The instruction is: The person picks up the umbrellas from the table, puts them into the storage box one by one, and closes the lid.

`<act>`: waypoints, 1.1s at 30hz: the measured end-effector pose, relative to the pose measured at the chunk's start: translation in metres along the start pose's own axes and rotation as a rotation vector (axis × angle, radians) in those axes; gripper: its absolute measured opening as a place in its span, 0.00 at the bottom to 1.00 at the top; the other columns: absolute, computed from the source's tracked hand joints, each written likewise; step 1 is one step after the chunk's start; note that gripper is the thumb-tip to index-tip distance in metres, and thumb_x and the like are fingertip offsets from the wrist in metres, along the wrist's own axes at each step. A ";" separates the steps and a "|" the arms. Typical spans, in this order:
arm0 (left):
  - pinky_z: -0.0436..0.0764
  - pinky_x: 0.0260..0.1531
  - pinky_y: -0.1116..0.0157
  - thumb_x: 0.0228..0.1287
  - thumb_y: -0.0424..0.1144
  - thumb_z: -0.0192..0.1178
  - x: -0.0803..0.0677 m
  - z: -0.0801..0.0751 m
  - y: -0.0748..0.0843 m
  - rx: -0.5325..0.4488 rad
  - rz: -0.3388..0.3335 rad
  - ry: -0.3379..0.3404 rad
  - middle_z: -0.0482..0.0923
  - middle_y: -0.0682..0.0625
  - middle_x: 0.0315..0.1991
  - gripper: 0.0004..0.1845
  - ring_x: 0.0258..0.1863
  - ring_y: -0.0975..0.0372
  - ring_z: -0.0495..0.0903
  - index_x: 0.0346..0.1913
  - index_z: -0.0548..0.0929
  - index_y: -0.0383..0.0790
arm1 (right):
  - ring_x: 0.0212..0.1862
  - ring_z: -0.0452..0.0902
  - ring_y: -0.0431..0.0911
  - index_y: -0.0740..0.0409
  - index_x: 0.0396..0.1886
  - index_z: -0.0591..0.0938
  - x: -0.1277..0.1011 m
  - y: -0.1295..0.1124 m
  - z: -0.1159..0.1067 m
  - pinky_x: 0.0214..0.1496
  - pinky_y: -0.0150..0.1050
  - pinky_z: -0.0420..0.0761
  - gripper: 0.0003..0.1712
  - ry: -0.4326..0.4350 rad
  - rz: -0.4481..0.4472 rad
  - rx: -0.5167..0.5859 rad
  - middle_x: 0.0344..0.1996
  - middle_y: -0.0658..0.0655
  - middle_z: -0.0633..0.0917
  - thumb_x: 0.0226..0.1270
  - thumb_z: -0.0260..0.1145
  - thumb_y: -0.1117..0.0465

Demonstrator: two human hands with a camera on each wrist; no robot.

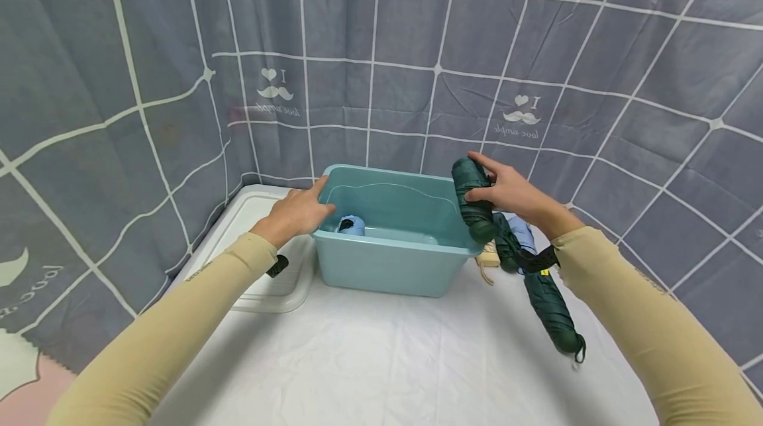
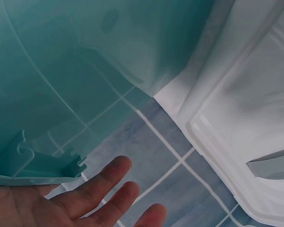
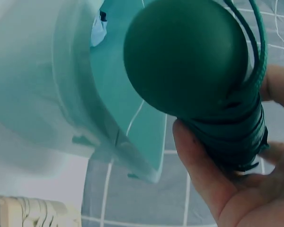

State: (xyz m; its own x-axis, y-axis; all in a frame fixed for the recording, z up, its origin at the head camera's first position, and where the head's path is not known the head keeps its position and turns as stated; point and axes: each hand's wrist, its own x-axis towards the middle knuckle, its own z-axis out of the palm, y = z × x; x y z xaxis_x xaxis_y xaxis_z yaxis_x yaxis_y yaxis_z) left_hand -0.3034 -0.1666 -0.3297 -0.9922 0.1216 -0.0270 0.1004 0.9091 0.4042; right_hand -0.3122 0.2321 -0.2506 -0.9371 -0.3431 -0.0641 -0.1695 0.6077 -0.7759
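**Umbrella held over the bin's right rim**

Umbrella, dark green and folded, stands nearly upright at the right rim of a teal plastic bin, its lower end level with the rim. The right hand grips it around the middle, thumb and fingers curled round the cloth; the right wrist view shows the rounded handle end and a cord against the palm. The left hand rests on the bin's left rim with fingers straight and relaxed, holding nothing. Inside the bin lies a small light blue thing. A second dark green folded umbrella lies on the white table just right of the bin, beside a blue one. A white lid lies left of the bin. A grey checked curtain hangs behind.
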 end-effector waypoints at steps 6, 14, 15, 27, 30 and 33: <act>0.74 0.54 0.39 0.72 0.59 0.45 0.000 0.000 0.001 0.001 0.004 0.003 0.60 0.36 0.76 0.43 0.74 0.38 0.60 0.83 0.40 0.54 | 0.61 0.74 0.58 0.34 0.83 0.45 0.010 -0.004 0.007 0.58 0.54 0.81 0.56 0.025 0.039 -0.019 0.67 0.69 0.70 0.65 0.69 0.57; 0.74 0.53 0.39 0.72 0.59 0.45 0.000 -0.001 -0.001 0.006 0.000 -0.001 0.60 0.36 0.77 0.43 0.74 0.38 0.59 0.83 0.40 0.54 | 0.60 0.75 0.57 0.37 0.83 0.45 0.025 -0.013 0.018 0.53 0.47 0.83 0.55 0.006 0.075 -0.051 0.66 0.69 0.70 0.66 0.69 0.55; 0.74 0.53 0.39 0.73 0.59 0.45 0.000 -0.001 -0.001 0.007 -0.002 -0.001 0.60 0.36 0.77 0.43 0.74 0.38 0.59 0.83 0.40 0.54 | 0.60 0.76 0.57 0.37 0.83 0.45 0.027 -0.014 0.020 0.52 0.47 0.84 0.55 -0.001 0.079 -0.038 0.67 0.69 0.69 0.66 0.69 0.55; 0.75 0.49 0.42 0.74 0.59 0.44 0.000 -0.001 -0.001 0.017 -0.014 -0.016 0.60 0.36 0.76 0.42 0.74 0.38 0.60 0.83 0.39 0.56 | 0.51 0.82 0.55 0.42 0.83 0.46 0.055 -0.025 0.053 0.46 0.46 0.86 0.55 -0.122 0.108 0.064 0.68 0.69 0.66 0.66 0.69 0.60; 0.75 0.50 0.41 0.74 0.59 0.45 0.000 -0.001 -0.001 0.019 -0.014 -0.016 0.60 0.36 0.77 0.42 0.74 0.38 0.60 0.83 0.39 0.56 | 0.46 0.83 0.53 0.43 0.83 0.47 0.061 -0.028 0.061 0.44 0.45 0.86 0.55 -0.142 0.115 0.047 0.69 0.69 0.65 0.65 0.69 0.60; 0.75 0.51 0.41 0.73 0.59 0.45 0.000 -0.001 0.000 0.021 -0.012 -0.012 0.60 0.36 0.76 0.42 0.74 0.38 0.60 0.83 0.39 0.55 | 0.47 0.83 0.52 0.43 0.83 0.47 0.065 -0.031 0.069 0.43 0.45 0.86 0.55 -0.163 0.124 0.052 0.70 0.67 0.65 0.64 0.69 0.61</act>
State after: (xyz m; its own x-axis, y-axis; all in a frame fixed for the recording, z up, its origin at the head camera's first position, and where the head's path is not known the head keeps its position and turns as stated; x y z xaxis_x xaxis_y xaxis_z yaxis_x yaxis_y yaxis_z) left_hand -0.3039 -0.1672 -0.3290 -0.9924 0.1152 -0.0428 0.0901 0.9188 0.3843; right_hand -0.3474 0.1418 -0.2744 -0.8871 -0.3820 -0.2590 -0.0359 0.6165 -0.7865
